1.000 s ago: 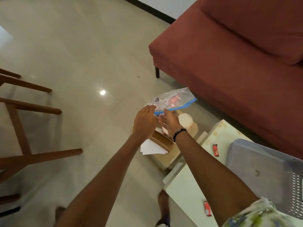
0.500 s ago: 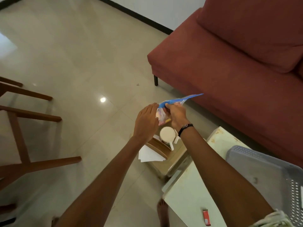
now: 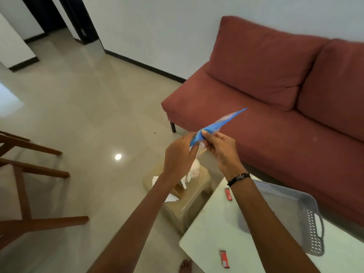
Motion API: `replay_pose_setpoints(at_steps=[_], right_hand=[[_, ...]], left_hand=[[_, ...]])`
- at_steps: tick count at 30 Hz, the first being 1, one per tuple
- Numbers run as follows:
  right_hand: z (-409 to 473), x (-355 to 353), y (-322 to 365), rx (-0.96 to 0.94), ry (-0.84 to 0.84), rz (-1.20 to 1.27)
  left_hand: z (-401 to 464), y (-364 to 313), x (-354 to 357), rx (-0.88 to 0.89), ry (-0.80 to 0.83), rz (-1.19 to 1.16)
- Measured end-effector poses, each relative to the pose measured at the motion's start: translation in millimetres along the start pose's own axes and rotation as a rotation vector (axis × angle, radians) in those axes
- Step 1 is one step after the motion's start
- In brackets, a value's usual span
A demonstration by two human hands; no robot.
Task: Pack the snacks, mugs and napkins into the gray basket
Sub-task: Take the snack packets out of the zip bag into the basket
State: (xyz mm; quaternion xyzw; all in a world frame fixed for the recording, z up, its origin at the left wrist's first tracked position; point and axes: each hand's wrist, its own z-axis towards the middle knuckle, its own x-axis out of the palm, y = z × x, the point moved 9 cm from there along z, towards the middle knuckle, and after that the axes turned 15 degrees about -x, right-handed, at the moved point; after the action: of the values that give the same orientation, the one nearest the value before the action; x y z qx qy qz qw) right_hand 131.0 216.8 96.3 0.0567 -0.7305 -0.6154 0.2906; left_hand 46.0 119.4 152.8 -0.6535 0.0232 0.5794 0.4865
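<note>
Hands meet at chest height, the left hand (image 3: 180, 154) and right hand (image 3: 219, 147) both pinching the blue-edged zip bag (image 3: 214, 126) of snacks, which looks like sealing it, so next it must travel toward five o'clock into the gray basket (image 3: 291, 211) on the white table (image 3: 212, 243).

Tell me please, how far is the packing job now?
Nothing looks packed: the visible part of the gray basket shows nothing. In hand: the left hand and right hand hold a zip bag. Left: the bag, two red snack bars on the table, mugs, napkins.
</note>
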Motion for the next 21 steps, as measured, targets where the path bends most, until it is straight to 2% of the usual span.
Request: replay_pose_setpoints(at_steps=[5,9,10,14,21], right_hand=[[-85.7,-88.6,34.4,0.003,-0.013,-0.07],[-162.1,-162.9,56.0,0.022,-0.045,-0.168],[-181.5,-180.8,57.9,0.037,-0.047,-0.193],[-257.9,-239.9,56.8,0.111,-0.054,-0.259],[-348.0,-300.8,48.4,0.199,-0.128,-0.195]], left_hand=[[-101.5,-51.9,29.0,-0.073,0.263,-0.181],[-197.3,-87.8,69.0,-0.259,0.656,-0.485],[-221.3,-95.4,77.4,-0.302,0.712,-0.551],[-302.3,-111.6,112.1,-0.416,0.813,-0.528],[-397.6,-139.8,138.7,-0.448,0.962,-0.52]])
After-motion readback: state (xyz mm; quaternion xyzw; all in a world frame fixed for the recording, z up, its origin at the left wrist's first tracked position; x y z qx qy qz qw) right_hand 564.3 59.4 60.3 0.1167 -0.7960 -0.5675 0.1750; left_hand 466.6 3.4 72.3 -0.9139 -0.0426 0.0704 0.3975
